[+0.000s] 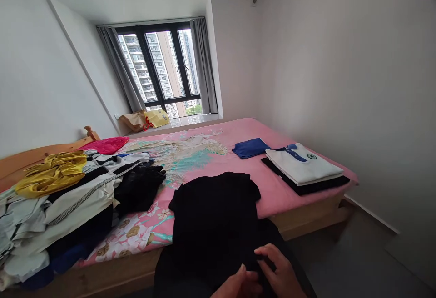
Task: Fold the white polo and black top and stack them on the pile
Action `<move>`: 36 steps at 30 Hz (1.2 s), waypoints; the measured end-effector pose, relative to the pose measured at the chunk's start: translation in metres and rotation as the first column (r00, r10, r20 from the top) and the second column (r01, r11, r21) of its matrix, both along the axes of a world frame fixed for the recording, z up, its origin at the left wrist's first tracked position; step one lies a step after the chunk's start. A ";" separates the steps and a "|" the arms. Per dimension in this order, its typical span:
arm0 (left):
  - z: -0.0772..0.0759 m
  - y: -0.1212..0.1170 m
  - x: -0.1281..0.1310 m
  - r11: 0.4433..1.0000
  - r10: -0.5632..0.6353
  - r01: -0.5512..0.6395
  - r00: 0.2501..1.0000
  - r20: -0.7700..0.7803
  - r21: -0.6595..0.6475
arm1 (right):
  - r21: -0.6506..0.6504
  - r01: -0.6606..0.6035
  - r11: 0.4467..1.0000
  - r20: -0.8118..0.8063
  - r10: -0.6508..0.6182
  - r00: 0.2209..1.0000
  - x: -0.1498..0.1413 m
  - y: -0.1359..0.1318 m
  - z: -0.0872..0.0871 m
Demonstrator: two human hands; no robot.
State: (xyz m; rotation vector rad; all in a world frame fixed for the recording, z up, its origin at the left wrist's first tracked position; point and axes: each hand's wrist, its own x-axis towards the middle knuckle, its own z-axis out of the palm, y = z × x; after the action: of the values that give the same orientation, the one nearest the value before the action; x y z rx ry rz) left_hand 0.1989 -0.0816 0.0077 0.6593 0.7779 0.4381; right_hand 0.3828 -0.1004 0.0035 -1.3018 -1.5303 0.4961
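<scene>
A black T-shirt (pixel 214 207) is spread over the front edge of the bed, its short sleeves lying on the sheet and its lower part hanging toward me. At the bottom of the view, my right hand (pixel 279 273) pinches dark cloth at the shirt's lower right side, thumb and forefinger close together. Beside it, my left hand (pixel 238 284) is partly cut off by the frame. Its fingers are curled in front of the black cloth, and what they hold is hidden. Between the two hands there is only a small gap.
A heap of loose clothes (pixel 85 202), with a yellow garment (pixel 54 171) on top, covers the bed's left side. On the right lie a folded white polo shirt (pixel 303 164), a folded black garment (pixel 306 186) beneath it, and a folded blue garment (pixel 251 148). Bags (pixel 145 120) rest on the windowsill.
</scene>
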 end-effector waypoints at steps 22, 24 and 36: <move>0.028 0.014 0.020 0.753 0.504 -0.516 0.851 -0.146 -0.407 | -0.545 0.168 0.821 -0.533 -0.494 0.686 0.059 0.177 -0.004; 0.023 0.016 0.017 0.751 0.504 -0.518 0.850 -0.151 -0.409 | -0.571 0.130 0.811 -0.537 -0.488 0.688 0.061 0.193 0.000; 0.016 0.011 0.017 0.823 0.392 -0.424 0.906 -0.162 -0.378 | -0.338 -0.009 0.941 -0.731 -0.256 0.632 0.060 0.117 0.001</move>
State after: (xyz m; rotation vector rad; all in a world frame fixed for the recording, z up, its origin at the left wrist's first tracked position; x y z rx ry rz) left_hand 0.2162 -0.0707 0.0237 0.1111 1.0551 0.6220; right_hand 0.4426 0.0166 0.0044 -1.1761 -0.6346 1.0813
